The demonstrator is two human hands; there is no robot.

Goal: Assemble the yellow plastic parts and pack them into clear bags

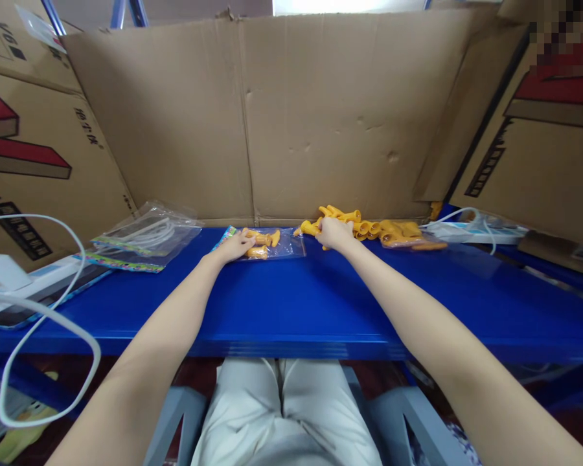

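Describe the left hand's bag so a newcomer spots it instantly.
On the blue surface, before the cardboard panel, find the left hand. It touches a clear bag. A few orange pieces show there; bags farther left show none, the pile rightward many.

light even | top bright | faint shadow on tabletop [291, 304] | edges stretched | upper-right pixelated

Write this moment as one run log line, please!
left hand: on clear bag containing yellow pieces | right hand: at yellow pile | bag stack: further left | surface: blue
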